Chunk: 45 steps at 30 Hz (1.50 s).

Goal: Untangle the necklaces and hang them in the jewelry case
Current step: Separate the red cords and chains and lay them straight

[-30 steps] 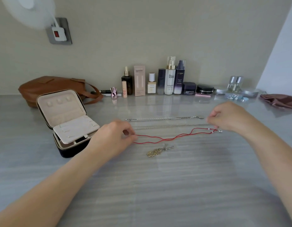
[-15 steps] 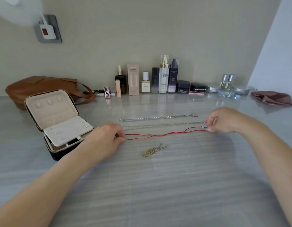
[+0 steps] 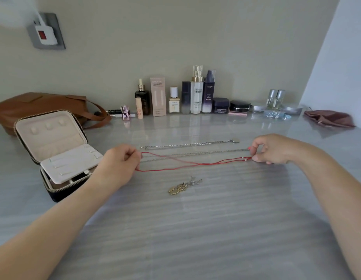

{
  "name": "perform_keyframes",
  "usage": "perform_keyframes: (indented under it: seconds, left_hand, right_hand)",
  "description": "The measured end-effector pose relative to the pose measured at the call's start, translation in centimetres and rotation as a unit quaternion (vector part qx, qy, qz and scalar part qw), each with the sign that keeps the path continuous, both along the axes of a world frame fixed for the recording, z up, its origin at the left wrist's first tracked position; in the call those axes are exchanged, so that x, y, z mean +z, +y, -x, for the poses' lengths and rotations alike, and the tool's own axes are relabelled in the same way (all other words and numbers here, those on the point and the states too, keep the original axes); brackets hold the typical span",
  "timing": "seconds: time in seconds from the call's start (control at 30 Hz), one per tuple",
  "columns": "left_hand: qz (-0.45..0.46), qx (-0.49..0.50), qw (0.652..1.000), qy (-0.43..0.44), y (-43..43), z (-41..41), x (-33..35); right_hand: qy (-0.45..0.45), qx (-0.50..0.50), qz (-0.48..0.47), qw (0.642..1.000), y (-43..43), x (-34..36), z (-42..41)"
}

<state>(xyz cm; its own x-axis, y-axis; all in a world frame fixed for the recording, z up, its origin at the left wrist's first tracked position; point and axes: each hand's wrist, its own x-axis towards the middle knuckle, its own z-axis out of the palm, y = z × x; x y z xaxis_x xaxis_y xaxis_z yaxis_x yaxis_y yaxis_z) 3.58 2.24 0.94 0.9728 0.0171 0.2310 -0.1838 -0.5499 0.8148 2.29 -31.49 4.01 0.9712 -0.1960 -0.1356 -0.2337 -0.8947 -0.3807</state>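
Stretching the red cord (image 3: 195, 165) flat between both hands, low over the tabletop (image 3: 195, 229). Left hand (image 3: 120, 165) pinches the cord's loop end, fingers curled closed on it. Right hand (image 3: 273, 149) pinches the other end near two small pale beads, also closed on the cord.

Cord's two strands cross once near the middle; one strand passes over the nearer silver chain (image 3: 195, 154). Cannot tell if cord and chain are caught on each other or merely overlapping.

Farther silver chain (image 3: 187, 144) lies straight and apart, round tag at its right end. Gold pendant piece (image 3: 182, 187) sits alone nearer the body, clear of the rest.

Case (image 3: 54, 154) stands open at left, just beside the left hand, cream lid upright with three hooks near its top edge. Nothing hung yet, as far as visible.

How to do this step well, in my judgement:
- Keep tension light; a hard pull would tighten any snag on the chain.
- Lift the cord straight up off the chain, not sideways, so the chain stays laid out.
- Undo the crossing by rolling one hand, not by tugging.
- Carry the cord to the case by the loop end, the rest hanging free.

Risk: dragging the chain along unnoticed.
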Motion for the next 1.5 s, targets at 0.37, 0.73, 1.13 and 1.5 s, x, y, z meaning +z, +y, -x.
perform_keyframes:
  seconds: [0.37,0.73,1.13,1.5]
  left_hand:
    - [-0.136,-0.048,0.988,-0.046,0.5,0.5,0.4]
    - [-0.188,-0.12,0.974,0.048,1.7,1.2,1.7]
    - [0.255,-0.046,0.957,0.128,0.2,1.4,1.9]
    - [-0.021,-0.008,0.996,0.089,0.5,1.0,2.3]
  right_hand:
    - [0.012,-0.014,-0.035,0.999,-0.4,0.1,0.3]
    - [0.011,0.029,0.054,0.998,0.0,0.1,0.5]
    - [0.008,0.028,0.049,0.998,-0.5,-0.2,0.1]
    - [0.002,0.032,0.051,0.998,-0.5,-0.1,0.1]
